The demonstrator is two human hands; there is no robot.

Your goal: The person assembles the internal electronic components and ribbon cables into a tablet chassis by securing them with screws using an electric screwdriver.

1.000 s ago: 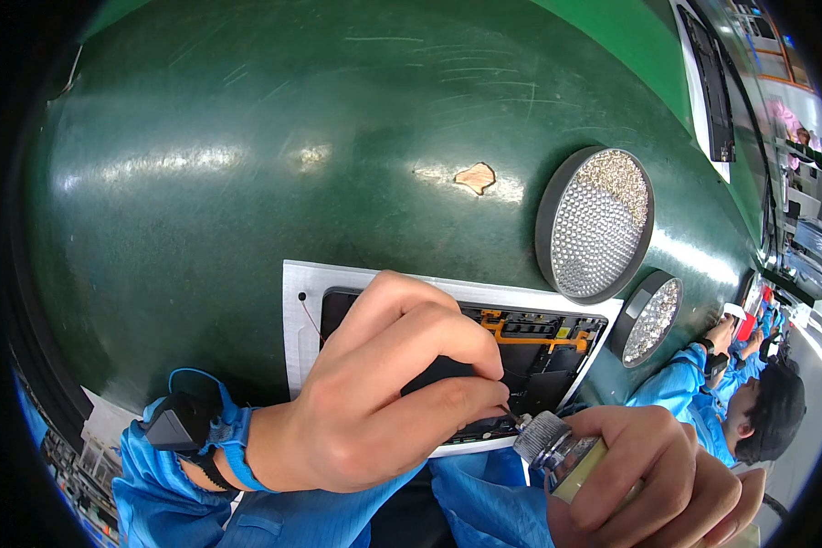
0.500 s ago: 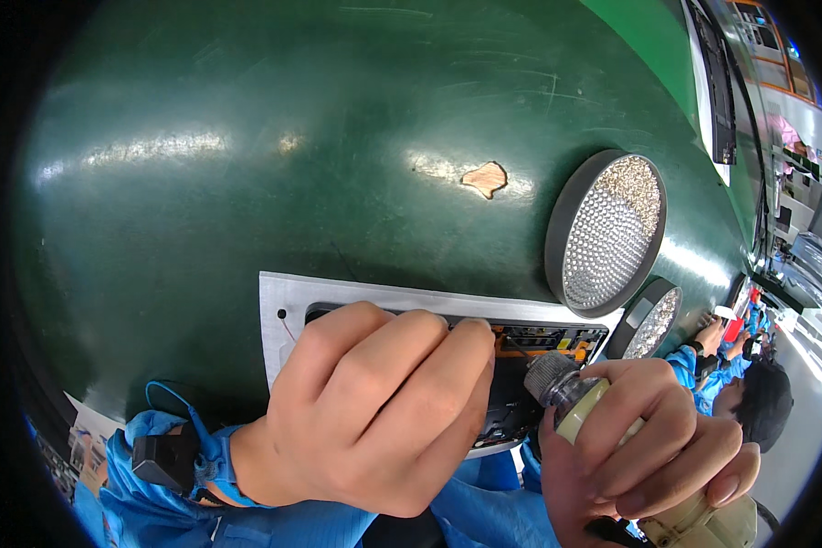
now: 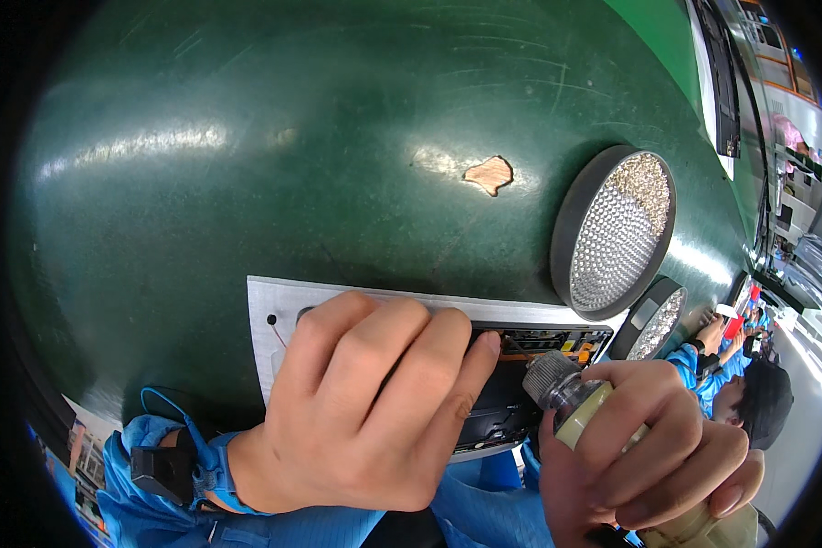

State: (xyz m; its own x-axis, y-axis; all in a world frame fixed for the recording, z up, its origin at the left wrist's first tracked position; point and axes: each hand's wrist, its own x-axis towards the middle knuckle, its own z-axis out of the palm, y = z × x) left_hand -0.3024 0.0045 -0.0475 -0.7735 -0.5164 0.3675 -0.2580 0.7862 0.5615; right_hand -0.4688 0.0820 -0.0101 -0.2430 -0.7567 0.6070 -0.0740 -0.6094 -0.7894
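A flat black electronic device (image 3: pixel 500 405) lies opened on a white sheet, its circuit parts and orange strips showing along the far right side. My right hand (image 3: pixel 653 447) is wrapped round a pale powered screwdriver (image 3: pixel 554 380) with a clear front and a knurled grey collar. Its thin bit points left and down at the device's far part; the exact contact point is too small to tell. My left hand (image 3: pixel 374 406) lies over the device's left half, fingers curled and one fingertip close to the bit. What the curled fingers hold, if anything, is hidden.
A round grey tray (image 3: pixel 566 237) of tiny silver and gold pieces stands beyond the device at right, a smaller round tray (image 3: pixel 650 320) beside it. The white sheet (image 3: pixel 263 338) edges the device. A wire with a black tip lies at left. Another person (image 3: pixel 744 402) sits at right.
My left hand has shifted slightly left and away, its fingertip drawing apart, so more of the device shows between the hands. The screwdriver has barely moved.
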